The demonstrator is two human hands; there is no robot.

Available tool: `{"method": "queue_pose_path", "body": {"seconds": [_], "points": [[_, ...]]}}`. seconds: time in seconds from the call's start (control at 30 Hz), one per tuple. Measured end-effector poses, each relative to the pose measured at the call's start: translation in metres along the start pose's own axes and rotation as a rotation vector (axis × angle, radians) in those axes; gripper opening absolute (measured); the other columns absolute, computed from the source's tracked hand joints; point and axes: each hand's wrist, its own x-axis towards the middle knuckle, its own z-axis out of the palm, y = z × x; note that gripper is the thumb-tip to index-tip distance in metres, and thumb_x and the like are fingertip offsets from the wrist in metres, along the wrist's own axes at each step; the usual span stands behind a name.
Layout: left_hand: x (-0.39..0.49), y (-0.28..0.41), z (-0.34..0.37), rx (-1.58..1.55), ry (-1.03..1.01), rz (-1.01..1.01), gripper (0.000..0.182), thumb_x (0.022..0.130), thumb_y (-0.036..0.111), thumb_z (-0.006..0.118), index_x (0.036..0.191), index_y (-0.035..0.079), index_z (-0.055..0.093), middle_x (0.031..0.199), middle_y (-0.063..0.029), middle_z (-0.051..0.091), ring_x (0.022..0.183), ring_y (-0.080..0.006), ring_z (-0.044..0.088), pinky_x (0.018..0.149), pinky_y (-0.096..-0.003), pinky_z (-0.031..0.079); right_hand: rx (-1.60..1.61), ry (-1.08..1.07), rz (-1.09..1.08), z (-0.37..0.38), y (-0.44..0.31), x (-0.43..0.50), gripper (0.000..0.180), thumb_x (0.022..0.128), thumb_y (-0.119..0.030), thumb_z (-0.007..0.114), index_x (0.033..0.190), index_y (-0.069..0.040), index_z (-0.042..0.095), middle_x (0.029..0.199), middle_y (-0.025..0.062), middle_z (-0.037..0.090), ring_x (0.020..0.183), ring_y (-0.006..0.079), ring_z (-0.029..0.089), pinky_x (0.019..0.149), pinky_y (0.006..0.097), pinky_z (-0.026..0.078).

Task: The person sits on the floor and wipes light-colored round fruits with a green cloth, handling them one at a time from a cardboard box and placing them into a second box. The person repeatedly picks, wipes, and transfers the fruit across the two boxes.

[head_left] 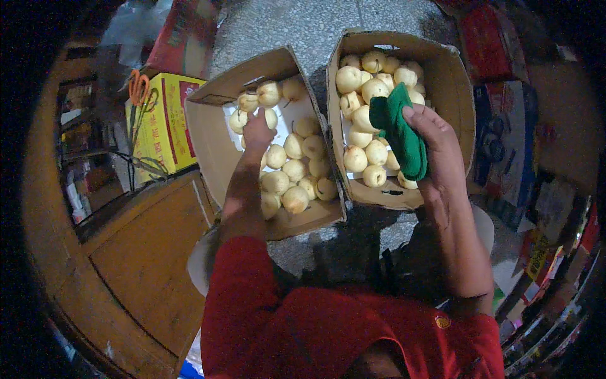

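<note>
My left hand (258, 130) reaches down into the left cardboard box (208, 142), among pale yellow pears. One pear (270, 118) sits right against its fingers; whether they grip a fruit is hidden by the hand. Several more pears (293, 169) lie in the near and right part of that box, over a white liner. My right hand (433, 130) holds a folded green cloth (407, 142) between thumb and fingers. It hovers over the right cardboard box (450, 90), where many pears (375, 90) are piled along the left side, partly covered by the cloth.
Left of the boxes stands a yellow carton (173, 137) with printing; orange-handled scissors (138, 87) are beside it. A wooden cabinet (147, 265) fills the lower left. Printed cartons (506, 137) line the right side. Speckled floor (303, 28) shows beyond the boxes.
</note>
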Motion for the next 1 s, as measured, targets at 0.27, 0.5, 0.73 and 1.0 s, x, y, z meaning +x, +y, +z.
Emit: {"method": "queue_pose_path", "body": {"seconds": [0.27, 0.5, 0.73, 1.0], "points": [[-0.054, 0.008, -0.102, -0.898, -0.218, 0.216, 0.079, 0.068, 0.023, 0.084, 0.133, 0.004, 0.043, 0.12, -0.0148, 0.056, 0.104, -0.0235, 0.061, 0.087, -0.0345, 0.052, 0.066, -0.131, -0.117, -0.009, -0.006, -0.012, 0.019, 0.088, -0.017, 0.065, 0.097, -0.001, 0.062, 0.084, 0.0052, 0.064, 0.07, 0.0124, 0.061, 0.065, 0.0251, 0.05], [-0.161, 0.095, -0.229, -1.866, -0.387, 0.296, 0.068, 0.079, 0.021, 0.07, 0.136, 0.003, 0.039, 0.12, -0.0165, 0.057, 0.102, -0.03, 0.063, 0.088, -0.0398, 0.053, 0.149, -0.16, -0.224, -0.025, -0.013, -0.017, 0.019, 0.087, -0.016, 0.064, 0.097, 0.0, 0.064, 0.084, 0.008, 0.066, 0.069, 0.0148, 0.063, 0.062, 0.0266, 0.052], [-0.205, 0.127, -0.238, -2.273, -0.615, 0.418, 0.079, 0.079, 0.043, 0.073, 0.14, 0.007, 0.037, 0.132, -0.0232, 0.049, 0.108, -0.0365, 0.058, 0.086, -0.0401, 0.054, 0.126, -0.184, -0.232, -0.034, -0.007, -0.026, 0.022, 0.088, -0.017, 0.063, 0.1, 0.001, 0.064, 0.087, 0.0079, 0.068, 0.071, 0.0148, 0.064, 0.066, 0.0263, 0.052], [-0.198, 0.141, -0.244, -2.35, -0.665, 0.143, 0.08, 0.085, 0.07, 0.05, 0.132, 0.006, 0.046, 0.118, -0.0229, 0.058, 0.086, -0.029, 0.063, 0.069, -0.0345, 0.057, 0.119, -0.195, -0.261, -0.022, -0.009, -0.043, 0.021, 0.088, -0.018, 0.066, 0.1, -0.001, 0.063, 0.088, 0.0053, 0.067, 0.075, 0.0123, 0.064, 0.069, 0.0243, 0.051]]}}
